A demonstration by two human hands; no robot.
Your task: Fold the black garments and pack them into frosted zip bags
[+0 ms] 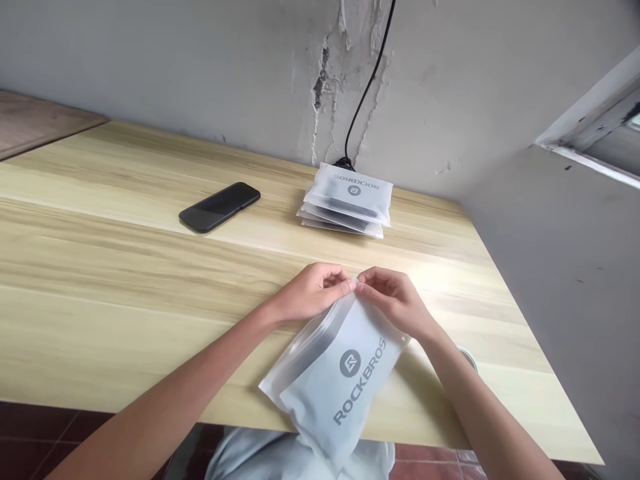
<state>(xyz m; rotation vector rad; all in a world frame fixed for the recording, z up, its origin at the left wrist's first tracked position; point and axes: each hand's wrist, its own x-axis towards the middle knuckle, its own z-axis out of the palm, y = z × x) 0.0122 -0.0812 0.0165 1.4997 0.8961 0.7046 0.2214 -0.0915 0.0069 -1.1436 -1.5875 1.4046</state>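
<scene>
A frosted white zip pouch [336, 373] printed with a grey ROCKBROS logo lies tilted across the near edge of the wooden table [125, 267], partly hanging over it. My left hand [313, 290] pinches the pouch's top edge from the left with closed fingers. My right hand [393, 299] pinches the same edge from the right. The fingertips of both hands meet at the top corner of the pouch. Something dark shows faintly through the pouch.
A stack of several similar pouches [347, 199] sits at the back against the wall, under a black cable [367, 83]. A black phone [220, 207] lies face down to the left. A small round object [467, 357] peeks out beside my right forearm.
</scene>
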